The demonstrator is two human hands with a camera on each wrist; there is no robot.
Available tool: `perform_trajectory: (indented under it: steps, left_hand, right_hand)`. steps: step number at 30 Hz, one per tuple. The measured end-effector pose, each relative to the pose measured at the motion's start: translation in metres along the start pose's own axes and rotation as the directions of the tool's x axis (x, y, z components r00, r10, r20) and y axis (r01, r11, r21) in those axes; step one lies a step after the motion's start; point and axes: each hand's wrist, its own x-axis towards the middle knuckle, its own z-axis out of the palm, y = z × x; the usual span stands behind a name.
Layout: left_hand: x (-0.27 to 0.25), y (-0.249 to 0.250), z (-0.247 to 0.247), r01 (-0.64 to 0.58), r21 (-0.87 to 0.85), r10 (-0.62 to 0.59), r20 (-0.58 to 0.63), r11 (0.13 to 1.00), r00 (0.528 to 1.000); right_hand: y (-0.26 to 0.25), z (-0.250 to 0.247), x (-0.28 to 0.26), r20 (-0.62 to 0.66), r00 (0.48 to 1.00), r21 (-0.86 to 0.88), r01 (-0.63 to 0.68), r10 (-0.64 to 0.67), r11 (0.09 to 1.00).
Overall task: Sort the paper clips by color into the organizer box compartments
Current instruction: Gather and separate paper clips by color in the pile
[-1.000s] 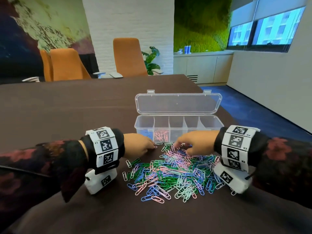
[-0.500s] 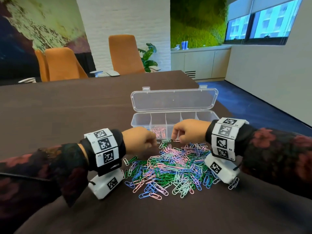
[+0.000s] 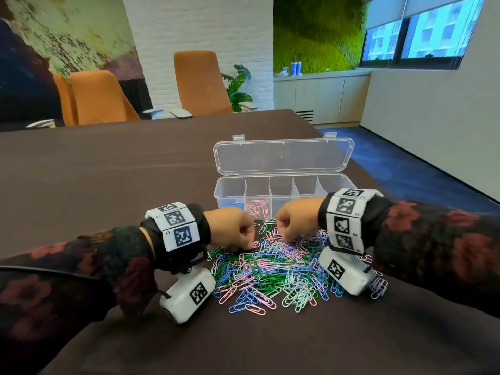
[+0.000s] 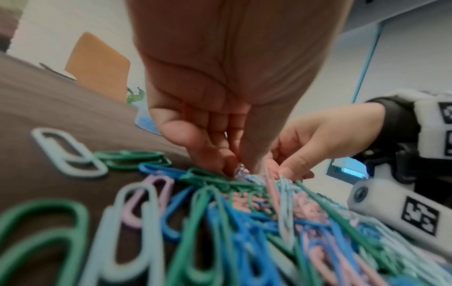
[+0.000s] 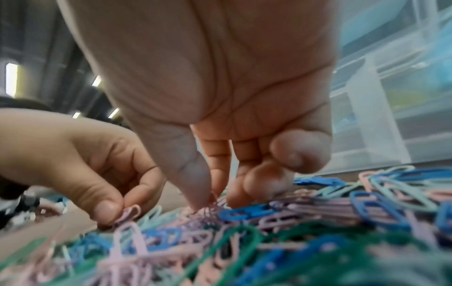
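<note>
A heap of paper clips (image 3: 281, 269) in green, blue, pink, lilac and pale mint lies on the brown table. Behind it stands the clear organizer box (image 3: 335, 185) with its lid up. Blue clips (image 3: 230, 203) lie in its leftmost compartment and pink clips (image 3: 257, 208) in the second. My left hand (image 3: 250, 243) reaches into the heap's far left edge, thumb and forefinger pinching a pink clip (image 5: 129, 212). My right hand (image 3: 284, 238) is at the far middle, and its thumb and forefinger (image 5: 212, 199) pinch a thin lilac-pink clip in the heap.
White marker-tagged camera blocks hang under both wrists, the right one (image 3: 343, 272) resting on clips at the heap's right edge. Orange chairs (image 3: 200, 82) stand beyond the table's far end. The table's right edge runs close past the box.
Both hands have drawn slightly back from the box front and curled their fingers down into the heap's far edge, closing into pinches. The head view has tipped a little.
</note>
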Motion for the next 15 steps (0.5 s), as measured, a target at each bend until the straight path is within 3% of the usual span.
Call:
perform_trajectory:
  steps: [3, 6, 10, 15]
  left_hand:
    - [-0.003, -0.007, -0.003, 0.011, -0.284, -0.028, -0.056, 0.959, 0.998]
    - [-0.005, -0.012, -0.008, 0.005, -0.438, -0.04, -0.072, 0.899, 0.997]
    - [-0.005, -0.008, -0.01, 0.002, -0.549, -0.045, -0.064, 0.836, 0.997]
    - [-0.008, 0.001, -0.005, -0.013, -0.727, -0.015, -0.032, 0.687, 0.999]
  right_hand:
    - [0.012, -0.004, -0.01, -0.04, 0.999, 0.292, 0.039, -0.028, 0.956]
    - [0.026, -0.005, -0.02, -0.116, 0.992, 0.613, 0.108, -0.046, 0.783]
    - [0.039, 0.005, -0.027, -0.159, 0.987, 0.795, 0.14, -0.019, 0.59]
    - [0.047, 0.015, -0.034, -0.06, 0.998, 0.958, 0.065, -0.027, 0.278]
